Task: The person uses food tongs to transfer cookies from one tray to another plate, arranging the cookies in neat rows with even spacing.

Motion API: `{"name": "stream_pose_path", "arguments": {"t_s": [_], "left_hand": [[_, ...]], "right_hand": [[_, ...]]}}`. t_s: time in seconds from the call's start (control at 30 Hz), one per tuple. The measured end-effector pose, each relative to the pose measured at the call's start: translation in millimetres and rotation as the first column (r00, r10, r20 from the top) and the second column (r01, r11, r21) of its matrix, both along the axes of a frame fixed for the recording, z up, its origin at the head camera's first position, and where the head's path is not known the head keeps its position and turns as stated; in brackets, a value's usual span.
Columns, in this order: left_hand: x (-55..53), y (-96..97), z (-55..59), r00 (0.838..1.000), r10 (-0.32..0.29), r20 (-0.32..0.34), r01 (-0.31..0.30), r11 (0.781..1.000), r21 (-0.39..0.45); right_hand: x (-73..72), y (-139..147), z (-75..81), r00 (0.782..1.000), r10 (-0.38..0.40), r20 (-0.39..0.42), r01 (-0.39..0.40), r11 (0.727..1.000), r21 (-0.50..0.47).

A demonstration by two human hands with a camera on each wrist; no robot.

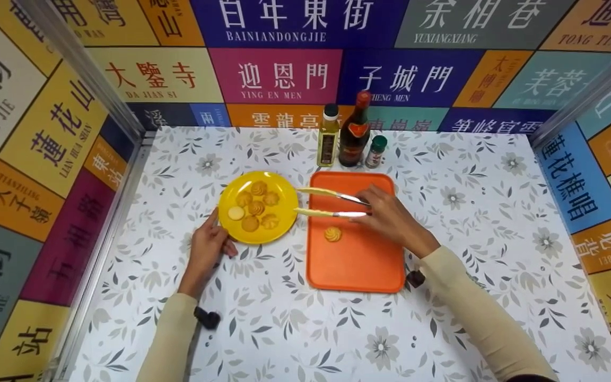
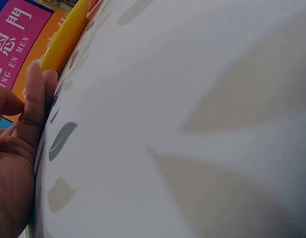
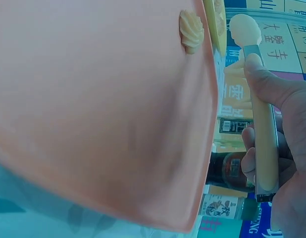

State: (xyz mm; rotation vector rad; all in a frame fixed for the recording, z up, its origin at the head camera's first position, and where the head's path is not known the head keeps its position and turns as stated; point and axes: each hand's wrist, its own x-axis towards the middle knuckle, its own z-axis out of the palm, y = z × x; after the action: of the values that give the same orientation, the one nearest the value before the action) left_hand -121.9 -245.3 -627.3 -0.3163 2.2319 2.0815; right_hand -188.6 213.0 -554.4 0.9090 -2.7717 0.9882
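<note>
My right hand (image 1: pixel 387 209) grips a pair of tongs (image 1: pixel 334 214) with yellow ends, held over the upper part of an orange tray (image 1: pixel 356 265). The two arms are spread apart with nothing between them, and their tips reach the right rim of a yellow plate (image 1: pixel 242 237). Several cookies (image 1: pixel 256 207) lie on that plate. One swirled cookie (image 1: pixel 332 234) sits on the tray, below the tongs in the head view. At the plate's lower left, my left hand (image 1: pixel 207 246) touches the rim with its fingers extended. In the left wrist view, its fingertips meet the yellow plate edge (image 2: pixel 64 44).
Behind the tray stand a bottle of yellowish oil (image 1: pixel 328 138), a dark bottle with a red cap (image 1: pixel 355 132) and a small green-capped jar (image 1: pixel 376 152). Panels with lettering wall in the floral tabletop (image 1: pixel 284 329) at the back and both sides.
</note>
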Motion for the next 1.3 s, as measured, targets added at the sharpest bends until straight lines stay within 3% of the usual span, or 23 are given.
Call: {"name": "stream_pose_path", "arguments": {"t_s": [0.3,0.73,1.13,1.3], "left_hand": [[0.0,-0.6,-1.6,1.000,-0.019,-0.022,0.019,0.999,0.026],[-2.3,-1.2,-2.2,1.000,-0.018,-0.002,0.019,0.999,0.027],[-1.0,-0.6,-1.9,1.000,-0.010,-0.023,0.010,1.000,0.024],[0.6,-0.3,-1.7,1.000,-0.005,-0.022,0.005,1.000,0.005]], "right_hand": [[9.6,16,-0.9,1.000,0.013,-0.020,-0.013,1.000,-0.026],[24.7,36,0.1,0.998,-0.009,0.066,0.011,0.999,-0.031],[33.2,49,-4.1,0.999,0.008,-0.053,-0.010,0.999,-0.046],[39.3,52,-5.0,0.999,-0.004,-0.033,0.003,0.999,-0.037]]}}
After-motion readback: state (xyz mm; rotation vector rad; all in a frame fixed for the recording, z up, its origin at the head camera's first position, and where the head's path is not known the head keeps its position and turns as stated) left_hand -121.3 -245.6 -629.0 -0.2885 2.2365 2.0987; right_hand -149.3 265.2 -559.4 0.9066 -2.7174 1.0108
